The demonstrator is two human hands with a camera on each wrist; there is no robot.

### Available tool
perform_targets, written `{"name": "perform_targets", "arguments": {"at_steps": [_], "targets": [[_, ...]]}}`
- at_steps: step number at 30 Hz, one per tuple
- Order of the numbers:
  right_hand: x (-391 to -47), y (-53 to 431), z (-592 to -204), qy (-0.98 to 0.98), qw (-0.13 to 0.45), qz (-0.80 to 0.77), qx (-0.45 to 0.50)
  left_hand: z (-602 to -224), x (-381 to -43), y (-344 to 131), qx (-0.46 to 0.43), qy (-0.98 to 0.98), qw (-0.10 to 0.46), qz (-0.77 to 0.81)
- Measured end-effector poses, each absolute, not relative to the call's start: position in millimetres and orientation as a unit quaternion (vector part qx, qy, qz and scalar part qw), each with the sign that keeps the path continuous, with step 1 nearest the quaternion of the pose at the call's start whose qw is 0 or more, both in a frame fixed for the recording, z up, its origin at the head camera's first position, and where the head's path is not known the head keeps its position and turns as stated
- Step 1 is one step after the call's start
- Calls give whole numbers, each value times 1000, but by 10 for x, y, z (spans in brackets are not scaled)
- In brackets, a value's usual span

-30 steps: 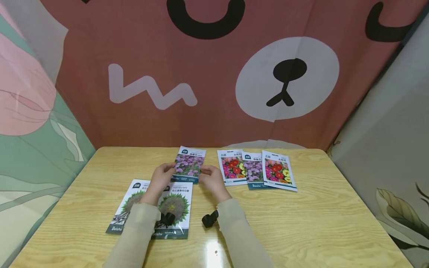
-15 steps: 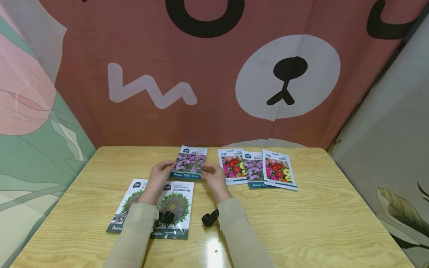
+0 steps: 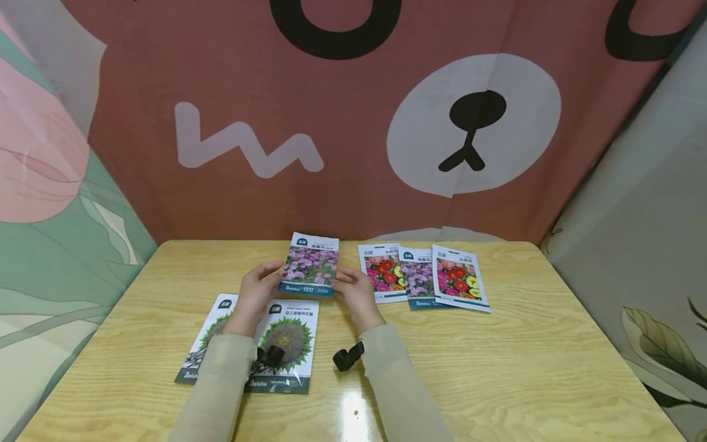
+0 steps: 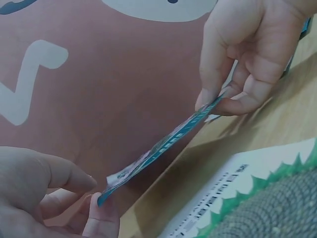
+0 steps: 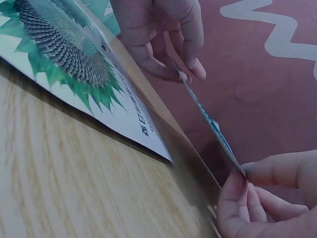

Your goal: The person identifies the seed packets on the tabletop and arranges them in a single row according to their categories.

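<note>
A seed packet (image 3: 311,264) with purple flowers and a dark teal bottom band is held up near the table's back edge. My left hand (image 3: 258,291) holds its left edge between thumb and fingers. Its right edge is pinched by my right hand (image 3: 358,294). Seen nearly edge-on, the packet (image 4: 163,146) slants between both hands in the left wrist view. Below my left forearm lie two sunflower seed packets, the right one (image 3: 298,362) partly under the wrist camera and the left one (image 3: 212,319) partly hidden by the arm.
On the right, three packets lie overlapping in a row: a red-and-yellow flower packet (image 3: 381,270), a purple flower packet (image 3: 418,279) and another red-and-yellow flower packet (image 3: 459,277). The wooden table (image 3: 497,380) ends at a printed cloth backdrop (image 3: 353,202).
Both hands have raised the purple flower packet off the table and tilted its face more upright, shifting it slightly left. The other packets stay in place.
</note>
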State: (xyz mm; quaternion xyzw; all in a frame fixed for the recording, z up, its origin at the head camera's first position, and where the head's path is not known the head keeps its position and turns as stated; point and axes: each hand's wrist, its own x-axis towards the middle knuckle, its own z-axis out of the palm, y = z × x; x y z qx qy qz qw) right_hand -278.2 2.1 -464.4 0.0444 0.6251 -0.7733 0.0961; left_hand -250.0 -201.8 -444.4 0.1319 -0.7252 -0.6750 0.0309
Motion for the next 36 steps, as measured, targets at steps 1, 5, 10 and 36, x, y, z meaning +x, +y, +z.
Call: {"name": "perform_targets", "arguments": {"at_steps": [1,5,10,36], "targets": [[-2781,23,-4632,623,101,-775,43,-4433,-2495,-2024,130,-724,31,-676],[-2751,37,-4576,621,117,-774,30,-4378,-2474,-2047,123,-721,18,-682],[-2724,63,-4513,641,132,-756,-1,-4297,-2456,-2074,125,-738,19,-663],[-2525,717,-4130,693,228,-677,-92,-3959,-2259,-2005,-59,-778,-88,-619]]}}
